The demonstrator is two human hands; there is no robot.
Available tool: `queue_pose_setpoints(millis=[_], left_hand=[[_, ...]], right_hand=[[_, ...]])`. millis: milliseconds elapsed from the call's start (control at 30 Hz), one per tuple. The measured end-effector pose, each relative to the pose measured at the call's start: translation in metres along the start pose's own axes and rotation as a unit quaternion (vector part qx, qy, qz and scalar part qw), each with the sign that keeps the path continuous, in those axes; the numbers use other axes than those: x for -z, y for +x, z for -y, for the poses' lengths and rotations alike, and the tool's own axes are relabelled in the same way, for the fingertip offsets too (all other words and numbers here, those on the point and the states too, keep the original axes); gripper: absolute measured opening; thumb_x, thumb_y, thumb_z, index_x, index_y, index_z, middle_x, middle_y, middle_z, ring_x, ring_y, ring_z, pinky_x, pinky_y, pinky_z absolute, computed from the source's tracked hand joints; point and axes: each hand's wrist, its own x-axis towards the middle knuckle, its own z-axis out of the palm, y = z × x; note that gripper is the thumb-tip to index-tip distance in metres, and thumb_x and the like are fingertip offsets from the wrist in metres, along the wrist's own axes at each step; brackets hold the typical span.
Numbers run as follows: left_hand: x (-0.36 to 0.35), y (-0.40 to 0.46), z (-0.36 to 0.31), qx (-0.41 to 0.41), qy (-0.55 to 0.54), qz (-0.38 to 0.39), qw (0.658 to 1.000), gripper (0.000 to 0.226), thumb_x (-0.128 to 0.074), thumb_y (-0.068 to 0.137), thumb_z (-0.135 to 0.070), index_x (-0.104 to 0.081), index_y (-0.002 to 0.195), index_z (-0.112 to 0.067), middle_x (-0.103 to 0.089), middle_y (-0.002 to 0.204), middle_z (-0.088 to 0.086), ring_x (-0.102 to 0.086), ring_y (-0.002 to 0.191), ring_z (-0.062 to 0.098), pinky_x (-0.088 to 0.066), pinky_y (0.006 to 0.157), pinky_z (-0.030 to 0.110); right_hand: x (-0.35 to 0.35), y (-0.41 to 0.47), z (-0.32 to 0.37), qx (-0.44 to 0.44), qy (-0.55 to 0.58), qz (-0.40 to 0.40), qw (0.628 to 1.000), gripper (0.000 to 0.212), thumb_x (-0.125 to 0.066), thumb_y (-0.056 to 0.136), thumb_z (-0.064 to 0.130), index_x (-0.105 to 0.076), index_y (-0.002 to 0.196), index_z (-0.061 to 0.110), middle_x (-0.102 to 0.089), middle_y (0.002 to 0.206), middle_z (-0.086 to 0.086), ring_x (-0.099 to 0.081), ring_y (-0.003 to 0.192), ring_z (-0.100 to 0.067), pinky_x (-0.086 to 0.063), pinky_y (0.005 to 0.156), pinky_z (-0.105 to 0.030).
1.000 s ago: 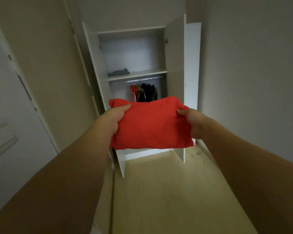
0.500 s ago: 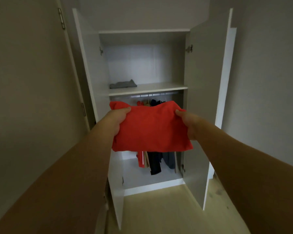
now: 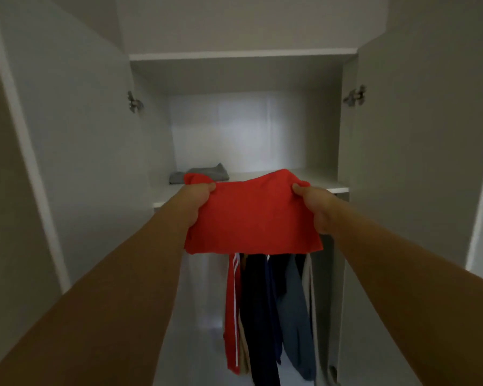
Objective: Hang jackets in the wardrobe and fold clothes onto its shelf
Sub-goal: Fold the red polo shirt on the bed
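Standing wide open, the white wardrobe (image 3: 101, 135) fills almost the whole view, with one door swung out on each side. Its shelf (image 3: 318, 181) runs across the middle. Under the shelf hang the jackets (image 3: 265, 316), red, dark blue, lighter blue and pale, side by side. The folded red cloth (image 3: 251, 218) is held up in the air in front of the shelf edge, hiding part of it and the tops of the jackets. The left hand (image 3: 197, 203) grips its left top corner. The right hand (image 3: 315, 207) grips its right top corner. A small folded grey cloth (image 3: 198, 174) lies on the shelf's left part, just behind the red corner.
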Motion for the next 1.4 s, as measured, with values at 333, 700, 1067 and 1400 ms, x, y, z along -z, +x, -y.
queue_pose_setpoints(millis=[333,700,1067,1400], left_hand=[[-0.077,0.231,-0.075,-0.053,-0.011,-0.003,0.999,0.046,-0.056,0.096,-0.037,-0.053,0.129,-0.004,-0.064,0.116,0.015,-0.063,0.097,0.030,-0.049,0.084,0.040],[-0.159,0.531,-0.114,-0.059,0.053,0.015,0.997,0.052,-0.049,0.100,-0.038,-0.050,0.136,-0.001,-0.056,0.133,0.019,-0.057,0.119,0.032,-0.045,0.104,0.044],[-0.210,0.734,-0.052,-0.061,0.131,-0.065,0.987,0.066,-0.057,0.095,-0.038,-0.039,0.143,0.004,-0.043,0.146,0.023,-0.045,0.132,0.037,-0.039,0.108,0.040],[-0.207,0.799,-0.007,-0.120,0.514,-0.081,0.846,0.037,-0.037,0.100,-0.012,-0.057,0.129,-0.001,-0.054,0.137,0.019,-0.051,0.128,0.033,-0.039,0.105,0.040]], right_hand=[[-0.016,0.261,0.074,0.062,-0.017,-0.045,0.997,0.050,-0.048,0.100,0.033,-0.043,0.141,0.006,-0.051,0.138,-0.014,-0.050,0.124,-0.033,-0.035,0.109,-0.049],[-0.046,0.551,0.109,0.086,-0.085,-0.129,0.984,0.041,-0.044,0.102,0.021,-0.044,0.139,0.002,-0.050,0.138,-0.015,-0.047,0.126,-0.032,-0.035,0.104,-0.041],[-0.081,0.744,0.064,0.038,-0.207,-0.166,0.963,0.037,-0.037,0.102,0.009,-0.046,0.134,-0.007,-0.053,0.132,-0.024,-0.053,0.121,-0.036,-0.041,0.100,-0.036],[-0.103,0.820,0.011,0.077,-0.452,-0.174,0.871,0.034,-0.046,0.091,0.020,-0.054,0.120,0.005,-0.054,0.126,-0.017,-0.051,0.118,-0.036,-0.040,0.096,-0.040]])
